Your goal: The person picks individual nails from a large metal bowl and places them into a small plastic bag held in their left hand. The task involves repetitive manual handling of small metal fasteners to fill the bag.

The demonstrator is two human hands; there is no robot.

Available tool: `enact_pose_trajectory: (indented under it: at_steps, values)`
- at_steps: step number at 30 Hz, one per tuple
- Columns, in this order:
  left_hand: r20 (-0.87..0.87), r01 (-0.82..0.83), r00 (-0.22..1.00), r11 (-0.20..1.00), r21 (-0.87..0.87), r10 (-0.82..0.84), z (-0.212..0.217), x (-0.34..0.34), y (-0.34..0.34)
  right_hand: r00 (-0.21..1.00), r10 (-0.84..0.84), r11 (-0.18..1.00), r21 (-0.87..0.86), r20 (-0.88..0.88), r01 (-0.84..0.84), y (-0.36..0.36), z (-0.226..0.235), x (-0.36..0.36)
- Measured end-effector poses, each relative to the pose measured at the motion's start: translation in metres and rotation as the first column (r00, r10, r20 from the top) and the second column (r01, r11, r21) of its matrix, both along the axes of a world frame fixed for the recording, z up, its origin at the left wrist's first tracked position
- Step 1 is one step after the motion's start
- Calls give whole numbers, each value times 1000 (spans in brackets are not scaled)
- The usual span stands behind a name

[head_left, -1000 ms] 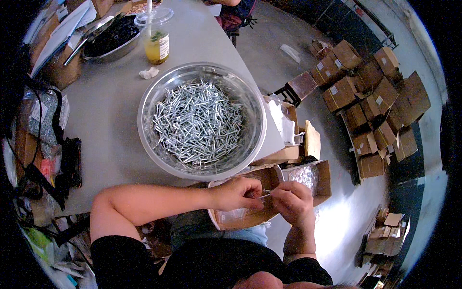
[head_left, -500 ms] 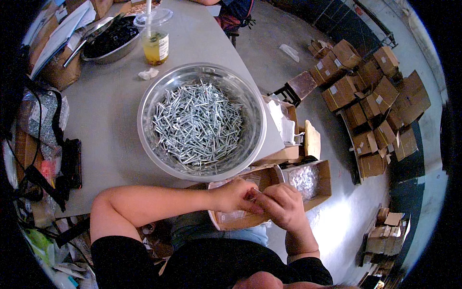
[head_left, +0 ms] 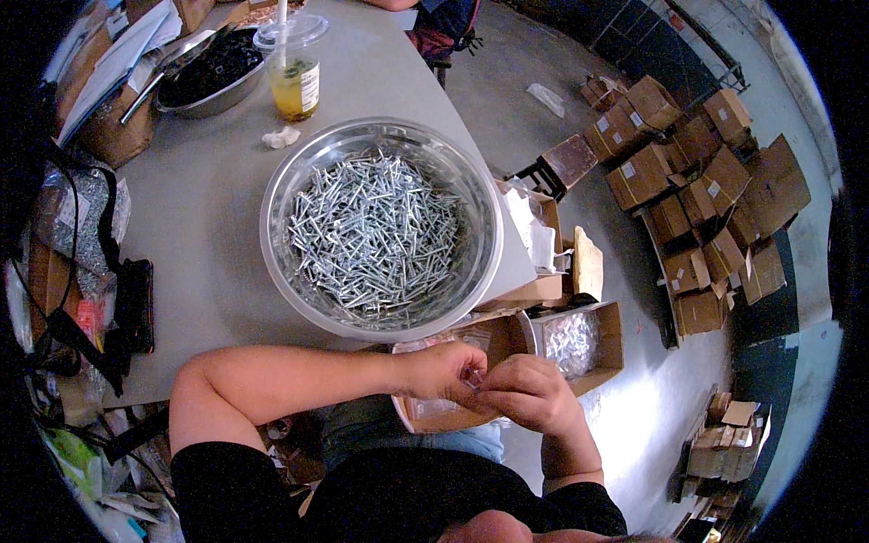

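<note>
My left hand [head_left: 442, 371] is closed, its fingers curled round a small shiny, partly see-through thing [head_left: 472, 376] whose kind I cannot make out. Against it, my right hand [head_left: 529, 392] pinches with thumb and fingertips; what lies in that pinch is hidden. Both hands meet above an open cardboard box [head_left: 418, 418] at my lap, which has clear plastic bags in it. Just beyond the hands, a large steel bowl [head_left: 281, 290] full of loose silvery screws [head_left: 376, 231] stands on the table's corner.
Right of my hands, another carton [head_left: 608, 357] holds shiny clear plastic packets [head_left: 572, 344]. A drink cup [head_left: 294, 86], crumpled tissue [head_left: 281, 138] and a bowl of black pieces [head_left: 213, 77] stand on the grey table [head_left: 208, 217]. Stacked cartons [head_left: 688, 199] occupy the floor at right.
My right hand has turned and lowered slightly, its fingers now bunched lower against the left hand. The small shiny thing shows more clearly at the left fingers.
</note>
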State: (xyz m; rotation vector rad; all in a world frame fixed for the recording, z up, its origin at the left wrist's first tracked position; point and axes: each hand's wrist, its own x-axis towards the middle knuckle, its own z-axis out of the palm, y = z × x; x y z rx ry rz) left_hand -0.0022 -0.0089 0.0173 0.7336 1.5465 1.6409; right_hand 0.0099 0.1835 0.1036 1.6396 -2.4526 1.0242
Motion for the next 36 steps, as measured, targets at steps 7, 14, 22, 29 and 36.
enact_pose_trajectory:
  at_steps: [7,14,22,29,36]
  values:
    - [119,-36,993,983,181,15,-16,2,7,996,-14,992,-125,90,25,-5,-9,-5]
    - [-177,-19,983,988,154,47,-21,6,8,982,-172,985,-2,82,172,-6,-7,-4]
    - [-450,-475,717,846,244,532,9,4,6,887,-423,903,-1,183,431,7,-20,2]
    - [-596,-448,616,852,273,515,6,0,2,792,-545,832,56,277,553,1,-20,3]
    - [-610,-423,622,866,265,490,2,2,3,792,-546,837,151,273,525,11,-26,5]
